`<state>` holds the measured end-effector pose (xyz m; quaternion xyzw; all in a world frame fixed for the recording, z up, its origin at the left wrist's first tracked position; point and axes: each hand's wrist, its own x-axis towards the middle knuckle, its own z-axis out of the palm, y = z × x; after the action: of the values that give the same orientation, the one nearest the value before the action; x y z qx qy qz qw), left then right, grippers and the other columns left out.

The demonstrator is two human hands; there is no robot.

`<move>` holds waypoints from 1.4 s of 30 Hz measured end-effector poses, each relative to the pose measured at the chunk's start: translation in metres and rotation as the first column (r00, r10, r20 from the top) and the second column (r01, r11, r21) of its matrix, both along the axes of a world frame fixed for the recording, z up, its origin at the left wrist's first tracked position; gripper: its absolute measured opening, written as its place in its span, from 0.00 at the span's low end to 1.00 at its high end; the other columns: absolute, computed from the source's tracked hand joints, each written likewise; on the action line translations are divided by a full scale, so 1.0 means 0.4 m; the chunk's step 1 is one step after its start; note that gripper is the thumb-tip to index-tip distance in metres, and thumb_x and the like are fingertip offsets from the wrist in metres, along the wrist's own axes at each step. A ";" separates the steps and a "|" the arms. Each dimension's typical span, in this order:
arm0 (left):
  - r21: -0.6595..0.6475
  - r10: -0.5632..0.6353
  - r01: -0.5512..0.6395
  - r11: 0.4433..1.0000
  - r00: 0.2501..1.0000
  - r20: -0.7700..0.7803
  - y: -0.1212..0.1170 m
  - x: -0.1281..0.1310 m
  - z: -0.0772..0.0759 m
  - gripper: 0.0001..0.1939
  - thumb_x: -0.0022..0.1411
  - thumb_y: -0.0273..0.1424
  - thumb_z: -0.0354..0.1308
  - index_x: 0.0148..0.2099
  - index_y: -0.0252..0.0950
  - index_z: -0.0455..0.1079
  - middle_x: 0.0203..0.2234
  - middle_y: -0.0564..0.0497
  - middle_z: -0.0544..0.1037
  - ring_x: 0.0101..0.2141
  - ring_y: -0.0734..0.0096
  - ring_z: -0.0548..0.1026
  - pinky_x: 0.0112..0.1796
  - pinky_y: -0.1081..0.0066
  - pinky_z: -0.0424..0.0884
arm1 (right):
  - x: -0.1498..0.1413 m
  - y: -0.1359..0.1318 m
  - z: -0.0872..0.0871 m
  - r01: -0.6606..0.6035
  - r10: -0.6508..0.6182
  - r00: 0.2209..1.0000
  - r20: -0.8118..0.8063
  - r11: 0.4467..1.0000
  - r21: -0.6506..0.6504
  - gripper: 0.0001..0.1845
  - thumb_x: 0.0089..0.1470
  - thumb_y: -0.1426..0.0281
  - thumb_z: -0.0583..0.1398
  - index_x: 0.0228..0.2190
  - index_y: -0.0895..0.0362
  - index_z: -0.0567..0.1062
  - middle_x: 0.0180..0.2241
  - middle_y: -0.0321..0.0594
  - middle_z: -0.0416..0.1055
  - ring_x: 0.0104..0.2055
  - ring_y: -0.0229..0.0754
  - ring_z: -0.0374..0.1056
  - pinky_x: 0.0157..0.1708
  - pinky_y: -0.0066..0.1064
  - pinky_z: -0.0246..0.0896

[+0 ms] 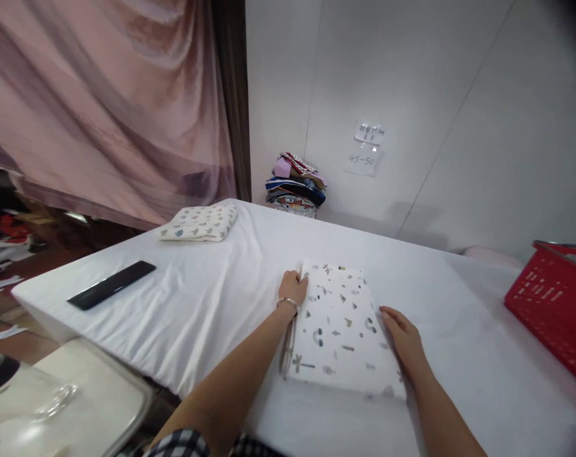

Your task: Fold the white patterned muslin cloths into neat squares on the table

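Observation:
A folded white cloth [341, 330] printed with small rainbows, palms and leaves lies flat on the white-covered table in front of me. At its left edge, near the far corner, my left hand [294, 289] is closed with curled fingers on the fabric; a bracelet circles that wrist. My right hand [406, 339] rests along the opposite edge, its fingers stretched out and touching the side of the cloth. Several layers show along the cloth's left side.
Another folded printed cloth [200, 223] lies at the table's far left, with a long black object [112, 285] nearer me. A red plastic basket [554, 304] stands at the right. Stacked fabrics [297, 184] sit against the wall behind the table [211, 304]; a pink curtain [126, 95] hangs left.

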<state>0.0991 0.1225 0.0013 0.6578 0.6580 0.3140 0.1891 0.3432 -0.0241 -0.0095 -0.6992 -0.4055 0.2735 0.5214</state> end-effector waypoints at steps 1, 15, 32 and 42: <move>-0.026 0.006 -0.006 1.000 1.000 0.001 0.000 -0.004 -0.006 0.10 0.54 0.37 0.50 0.26 0.37 0.61 0.29 0.51 0.68 0.28 0.73 0.67 0.30 0.74 0.61 | -0.004 0.001 0.000 -0.017 0.018 0.999 0.032 1.000 -0.012 0.22 0.41 0.58 0.58 0.37 0.57 0.73 0.37 0.41 0.73 0.39 0.45 0.67 0.38 0.32 0.62; -0.080 -0.049 0.045 0.996 0.998 -0.047 0.051 0.006 0.029 0.14 0.54 0.43 0.49 0.29 0.37 0.62 0.33 0.49 0.71 0.33 0.69 0.69 0.31 0.72 0.61 | -0.001 0.012 -0.036 -0.069 0.075 0.987 0.145 0.997 -0.041 0.22 0.42 0.58 0.58 0.39 0.56 0.71 0.37 0.39 0.72 0.39 0.45 0.67 0.40 0.35 0.60; -0.238 -0.137 0.140 0.961 0.990 0.030 0.035 -0.037 0.030 0.15 0.50 0.44 0.52 0.25 0.37 0.62 0.24 0.52 0.72 0.28 0.70 0.69 0.26 0.74 0.59 | -0.005 0.012 -0.032 -0.072 0.075 0.981 0.178 0.997 -0.024 0.22 0.41 0.58 0.57 0.39 0.56 0.72 0.37 0.39 0.72 0.39 0.44 0.66 0.41 0.35 0.59; -0.266 -0.109 0.115 0.957 0.993 0.037 -0.043 -0.051 0.043 0.12 0.49 0.39 0.54 0.23 0.37 0.60 0.20 0.54 0.69 0.27 0.70 0.68 0.24 0.74 0.58 | -0.007 0.008 -0.028 -0.094 0.095 0.985 0.146 0.995 -0.016 0.23 0.41 0.59 0.57 0.40 0.56 0.72 0.37 0.40 0.72 0.39 0.44 0.66 0.41 0.34 0.59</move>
<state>0.0789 0.1053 0.0183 0.6588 0.6540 0.2185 0.3009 0.3403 -0.0210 -0.0208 -0.6997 -0.4744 0.2475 0.4734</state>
